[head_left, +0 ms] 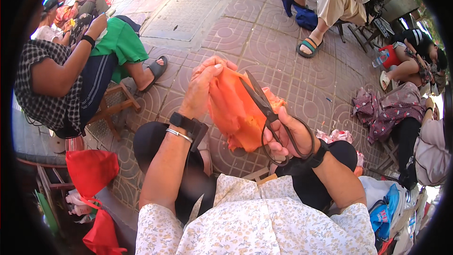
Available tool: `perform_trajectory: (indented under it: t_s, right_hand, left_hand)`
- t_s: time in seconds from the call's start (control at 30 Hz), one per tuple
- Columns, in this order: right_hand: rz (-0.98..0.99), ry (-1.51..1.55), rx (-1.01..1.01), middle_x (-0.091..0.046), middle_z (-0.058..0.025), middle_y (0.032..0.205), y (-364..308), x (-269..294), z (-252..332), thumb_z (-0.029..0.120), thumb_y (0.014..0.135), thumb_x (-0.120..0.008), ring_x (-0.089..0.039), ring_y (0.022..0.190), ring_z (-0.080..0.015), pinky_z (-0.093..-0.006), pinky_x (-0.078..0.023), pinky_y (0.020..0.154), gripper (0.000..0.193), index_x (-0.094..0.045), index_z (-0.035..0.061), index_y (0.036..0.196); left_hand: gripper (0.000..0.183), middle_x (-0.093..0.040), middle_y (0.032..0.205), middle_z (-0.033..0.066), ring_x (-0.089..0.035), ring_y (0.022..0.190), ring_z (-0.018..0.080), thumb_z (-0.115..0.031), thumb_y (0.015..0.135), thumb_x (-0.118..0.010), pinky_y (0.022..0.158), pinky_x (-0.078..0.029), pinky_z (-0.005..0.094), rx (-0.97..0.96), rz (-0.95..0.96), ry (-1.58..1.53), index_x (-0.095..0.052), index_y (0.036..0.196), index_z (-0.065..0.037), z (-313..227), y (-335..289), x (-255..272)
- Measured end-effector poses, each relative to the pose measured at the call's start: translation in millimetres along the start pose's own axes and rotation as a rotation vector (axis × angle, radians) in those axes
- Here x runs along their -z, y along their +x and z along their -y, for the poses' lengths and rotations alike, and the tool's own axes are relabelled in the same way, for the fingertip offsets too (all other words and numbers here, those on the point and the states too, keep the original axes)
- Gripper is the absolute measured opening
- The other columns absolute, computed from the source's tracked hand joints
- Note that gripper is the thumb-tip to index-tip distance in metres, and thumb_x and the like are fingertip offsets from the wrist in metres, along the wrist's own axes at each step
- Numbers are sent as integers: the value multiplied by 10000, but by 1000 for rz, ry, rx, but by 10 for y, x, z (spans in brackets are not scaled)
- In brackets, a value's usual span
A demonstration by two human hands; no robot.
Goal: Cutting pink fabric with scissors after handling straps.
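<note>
An orange cloth (231,108) hangs in front of me over my knees. My left hand (200,87) is closed on its upper left edge, the fingers pinching it near the top. In my right hand (291,137) is a pair of dark metal scissors (267,109), with fingers and thumb at the large loop handles. The scissors point up and to the left. Their blades are slightly apart and lie over the right part of the cloth; I cannot tell whether the cloth is between them.
A red bag (92,172) hangs at left by a chair. A person in green shorts (123,42) sits on a wooden stool (113,106). Others sit at right, one with patterned cloth (391,108) on the lap. Blue and white packages (384,210) lie beside me at lower right.
</note>
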State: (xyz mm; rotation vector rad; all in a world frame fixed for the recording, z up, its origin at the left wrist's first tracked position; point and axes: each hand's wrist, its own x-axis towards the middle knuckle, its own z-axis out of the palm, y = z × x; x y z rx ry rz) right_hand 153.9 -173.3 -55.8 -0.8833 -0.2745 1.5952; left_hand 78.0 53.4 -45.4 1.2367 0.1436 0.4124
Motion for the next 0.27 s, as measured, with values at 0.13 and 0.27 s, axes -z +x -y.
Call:
perform_trajectory:
  t_s: [0.13,0.27]
  right_hand:
    - [14,33,-48,-441,-44,502,-29,6,14,587,846,-242,-359,348,-93,-189,-306,360,625,-487,16,774]
    - [3,-56,-33,-421,-36,471,-38,62,-23,582,848,-241,-343,318,-114,-200,-307,347,609,-482,28,768]
  left_hand:
    - [191,-523,910,92,-447,813,118,-224,773,-442,754,-366,240,-28,30,74,-444,678,-58,-15,-4,24]
    - [194,-523,917,99,-452,834,125,-226,774,-448,767,-366,247,24,4,77,-450,692,-50,-13,-5,57]
